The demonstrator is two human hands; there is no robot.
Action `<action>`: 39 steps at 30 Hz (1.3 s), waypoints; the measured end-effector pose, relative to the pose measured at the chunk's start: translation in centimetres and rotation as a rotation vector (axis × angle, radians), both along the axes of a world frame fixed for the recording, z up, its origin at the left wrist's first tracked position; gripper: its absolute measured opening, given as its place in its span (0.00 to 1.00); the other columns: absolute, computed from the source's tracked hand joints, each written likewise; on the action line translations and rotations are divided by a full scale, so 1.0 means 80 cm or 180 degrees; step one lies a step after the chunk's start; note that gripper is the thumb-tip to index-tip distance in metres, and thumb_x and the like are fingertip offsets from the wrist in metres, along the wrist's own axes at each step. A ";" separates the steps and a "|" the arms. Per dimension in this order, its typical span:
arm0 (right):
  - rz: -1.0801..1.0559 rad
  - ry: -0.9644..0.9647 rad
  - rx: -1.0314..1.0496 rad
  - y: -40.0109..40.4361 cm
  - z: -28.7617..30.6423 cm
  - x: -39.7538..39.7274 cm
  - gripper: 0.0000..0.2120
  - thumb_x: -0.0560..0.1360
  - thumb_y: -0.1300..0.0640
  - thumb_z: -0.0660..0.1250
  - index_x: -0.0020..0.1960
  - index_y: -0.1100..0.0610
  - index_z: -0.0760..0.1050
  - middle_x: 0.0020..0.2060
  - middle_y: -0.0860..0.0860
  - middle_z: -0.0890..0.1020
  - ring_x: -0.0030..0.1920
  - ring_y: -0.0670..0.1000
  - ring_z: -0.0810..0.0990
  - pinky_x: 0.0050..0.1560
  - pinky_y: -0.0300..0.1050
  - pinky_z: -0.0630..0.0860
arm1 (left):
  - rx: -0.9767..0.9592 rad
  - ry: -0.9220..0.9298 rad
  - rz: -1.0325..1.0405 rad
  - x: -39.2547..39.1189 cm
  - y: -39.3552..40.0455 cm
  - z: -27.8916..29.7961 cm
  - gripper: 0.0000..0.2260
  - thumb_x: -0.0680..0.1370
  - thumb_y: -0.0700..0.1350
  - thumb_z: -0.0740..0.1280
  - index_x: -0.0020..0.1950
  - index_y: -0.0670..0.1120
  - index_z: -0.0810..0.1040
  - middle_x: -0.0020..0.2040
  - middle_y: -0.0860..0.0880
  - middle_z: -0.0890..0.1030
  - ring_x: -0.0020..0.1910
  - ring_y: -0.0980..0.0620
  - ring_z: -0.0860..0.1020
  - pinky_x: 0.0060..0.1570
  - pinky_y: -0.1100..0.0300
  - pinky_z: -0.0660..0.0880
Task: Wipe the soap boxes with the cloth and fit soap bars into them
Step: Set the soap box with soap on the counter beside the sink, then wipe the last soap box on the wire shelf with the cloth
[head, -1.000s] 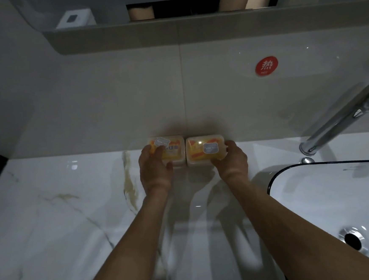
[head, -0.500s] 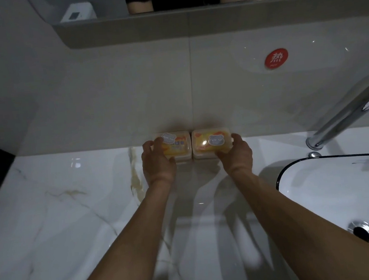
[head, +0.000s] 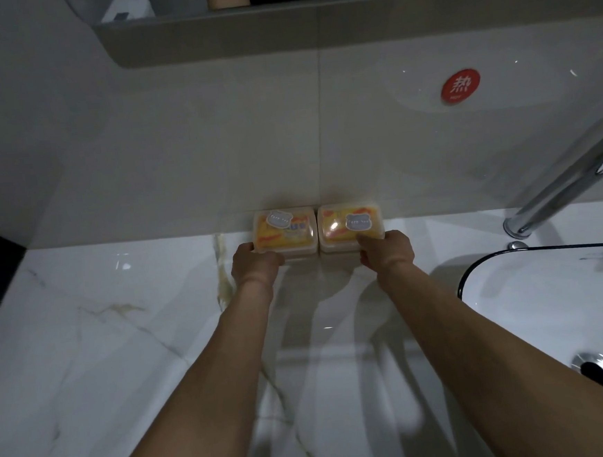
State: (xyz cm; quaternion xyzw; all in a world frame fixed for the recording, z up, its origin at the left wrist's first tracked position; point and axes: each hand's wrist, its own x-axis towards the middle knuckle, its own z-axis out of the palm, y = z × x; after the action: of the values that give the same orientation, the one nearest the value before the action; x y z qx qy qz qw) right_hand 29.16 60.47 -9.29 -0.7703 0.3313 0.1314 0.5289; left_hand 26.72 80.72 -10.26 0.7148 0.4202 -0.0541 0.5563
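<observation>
Resting curled fingertips against the six-o'clock edges, the left hand point(head: 254, 266) and right hand point(head: 388, 252) touch two soap boxes point(head: 285, 231) without visibly clamping; light, stiff, slippery plastic, probably best gripped across the short sides.

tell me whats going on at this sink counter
A person is reaching both bare hands to two closed soap boxes that sit side by side against the wall tile on the marble counter. The left hand touches the near edge of the left soap box, and the right hand touches the right soap box. Orange-and-yellow packs show through both lids. No cloth is in view. The basin and faucet lie to the right.
</observation>
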 end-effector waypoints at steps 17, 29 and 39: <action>0.0183 -0.0366 -0.0300 -0.003 0.049 -0.036 0.34 0.74 0.52 0.74 0.75 0.57 0.64 0.64 0.59 0.76 0.62 0.61 0.77 0.60 0.49 0.75 | 0.1634 0.0083 -0.1275 -0.029 -0.012 0.068 0.25 0.73 0.46 0.68 0.70 0.48 0.69 0.64 0.41 0.73 0.63 0.39 0.74 0.58 0.51 0.73; 0.1033 -0.1022 -0.1861 -0.029 0.158 -0.152 0.26 0.79 0.51 0.66 0.75 0.55 0.66 0.71 0.58 0.70 0.70 0.60 0.68 0.63 0.51 0.70 | 0.3299 -0.1118 -0.2675 -0.083 -0.069 0.160 0.22 0.77 0.52 0.62 0.71 0.51 0.72 0.73 0.47 0.69 0.74 0.45 0.63 0.72 0.47 0.59; 0.0244 -0.1064 -0.2383 -0.111 0.224 -0.282 0.26 0.79 0.49 0.65 0.76 0.52 0.65 0.74 0.56 0.68 0.74 0.58 0.62 0.69 0.53 0.66 | 0.3229 -0.1742 -0.3390 -0.151 -0.173 0.224 0.25 0.79 0.56 0.60 0.76 0.55 0.65 0.79 0.49 0.60 0.79 0.46 0.53 0.76 0.44 0.49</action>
State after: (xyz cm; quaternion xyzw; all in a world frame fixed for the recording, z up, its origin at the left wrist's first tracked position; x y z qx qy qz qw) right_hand 6.58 51.58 8.61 -0.9320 0.2367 -0.1054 0.2534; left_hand 14.65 66.91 7.66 0.9748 -0.1577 0.0631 0.1448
